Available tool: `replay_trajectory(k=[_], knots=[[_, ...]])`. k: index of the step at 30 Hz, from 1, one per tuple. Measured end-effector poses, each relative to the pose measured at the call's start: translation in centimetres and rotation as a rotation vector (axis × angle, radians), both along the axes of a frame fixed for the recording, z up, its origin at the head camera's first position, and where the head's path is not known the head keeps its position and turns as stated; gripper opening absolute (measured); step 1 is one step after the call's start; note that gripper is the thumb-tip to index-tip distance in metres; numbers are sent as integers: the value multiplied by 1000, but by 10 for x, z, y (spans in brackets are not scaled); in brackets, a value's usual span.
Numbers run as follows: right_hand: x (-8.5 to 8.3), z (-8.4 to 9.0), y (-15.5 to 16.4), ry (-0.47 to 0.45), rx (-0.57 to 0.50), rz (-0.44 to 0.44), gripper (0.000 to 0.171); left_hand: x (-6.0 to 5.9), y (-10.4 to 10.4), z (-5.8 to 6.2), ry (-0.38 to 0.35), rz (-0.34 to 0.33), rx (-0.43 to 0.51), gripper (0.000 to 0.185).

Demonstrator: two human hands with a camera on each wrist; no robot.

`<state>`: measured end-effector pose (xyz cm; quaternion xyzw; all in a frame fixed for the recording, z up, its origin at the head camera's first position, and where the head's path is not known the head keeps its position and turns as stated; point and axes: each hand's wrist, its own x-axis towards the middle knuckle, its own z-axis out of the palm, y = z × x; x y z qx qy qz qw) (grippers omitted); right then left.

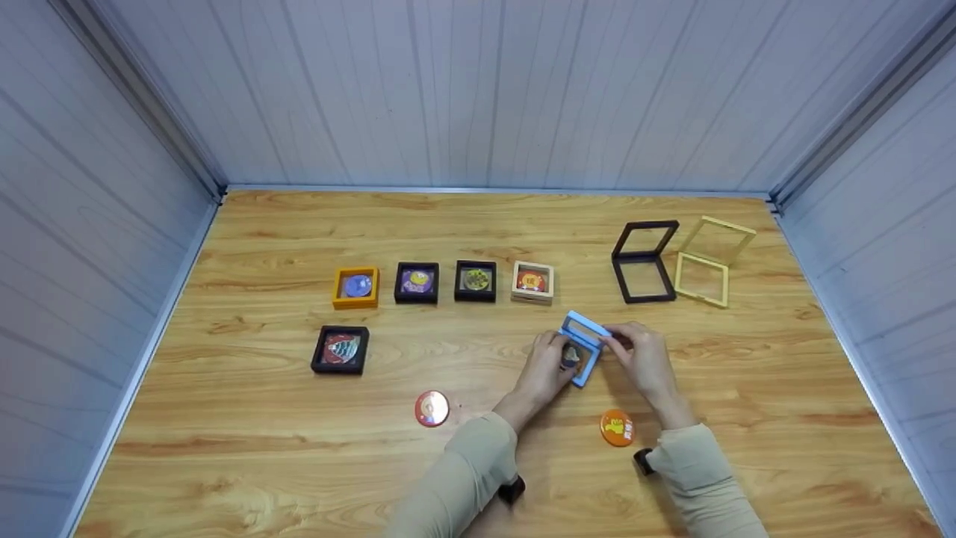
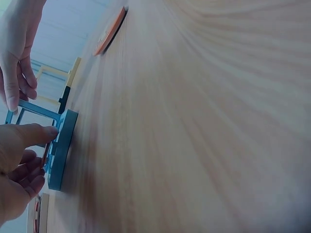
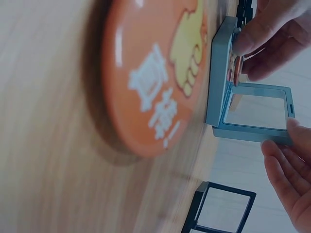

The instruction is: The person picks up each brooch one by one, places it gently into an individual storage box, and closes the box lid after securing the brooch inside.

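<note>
A light blue hinged display frame [image 1: 589, 366] stands swung apart on the wooden table, its lid raised from its base. My left hand [image 1: 541, 368] pinches a small round badge [image 1: 571, 354] between thumb and fingers at the base, the thumb right at the frame's edge. The raised lid [image 3: 252, 133] has its outer edge between the thumb and fingers of my right hand [image 1: 647, 362]. Nearer to me lies an orange badge [image 1: 617, 428] with a yellow figure and white lettering, below the right hand. A red-rimmed badge [image 1: 432, 409] lies left of my left hand.
Closed frames holding badges form a row behind: orange [image 1: 356, 303], two black [image 1: 417, 299] [image 1: 476, 298] and cream [image 1: 532, 298]. Another black one [image 1: 340, 368] sits front left. At back right stand a black frame [image 1: 650, 299] and a pale yellow frame [image 1: 702, 300], both unfolded. Panel walls [image 1: 478, 97] surround the table.
</note>
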<state>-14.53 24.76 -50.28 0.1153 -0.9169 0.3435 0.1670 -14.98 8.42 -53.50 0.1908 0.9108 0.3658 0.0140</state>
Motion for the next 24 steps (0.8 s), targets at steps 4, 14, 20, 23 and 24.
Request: replay_trajectory(k=[4,14,20,23,24], knots=[[1,1,0,-5,4,-1,13,-1,3,-2,20,-7,10,42],[2,2,0,-35,1,-8,13,-4,4,-2,-23,-5,-12,43],[2,1,0,-20,-1,-12,13,-5,4,-2,0,-9,-63,42],[2,1,0,-35,-14,-10,14,-5,4,-2,18,-10,-78,43],[2,1,0,-42,-20,-9,14,-6,4,-3,26,-12,-80,44]])
